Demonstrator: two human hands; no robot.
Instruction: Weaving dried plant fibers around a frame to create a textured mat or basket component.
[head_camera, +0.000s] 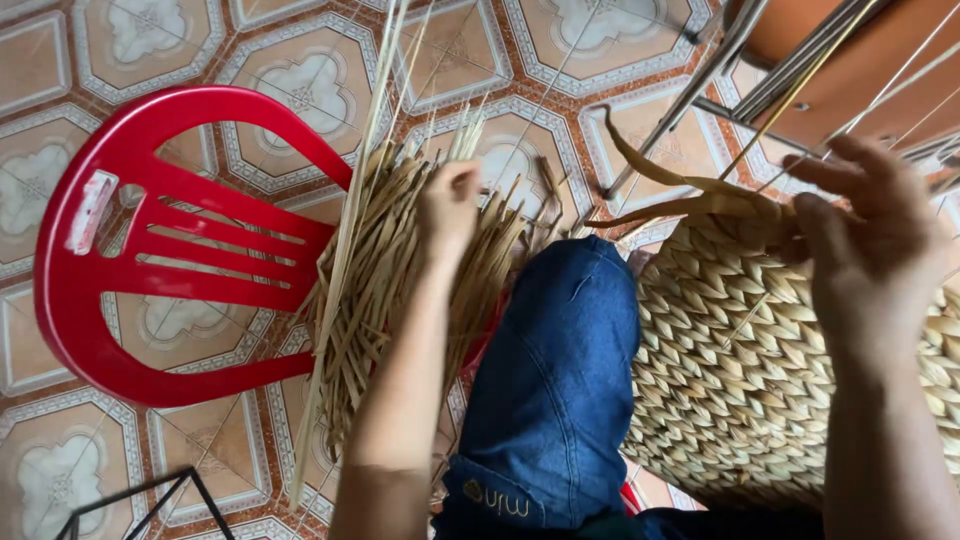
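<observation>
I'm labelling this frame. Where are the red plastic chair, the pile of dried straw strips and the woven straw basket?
red plastic chair (150, 190), head view, on its slatted back.
pile of dried straw strips (385, 260), head view, mid-pile.
woven straw basket (720, 370), head view, on its plaited wall.

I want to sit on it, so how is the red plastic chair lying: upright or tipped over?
Tipped over. The red plastic chair lies on the tiled floor, slatted back showing, with dried straw strips resting against it.
</observation>
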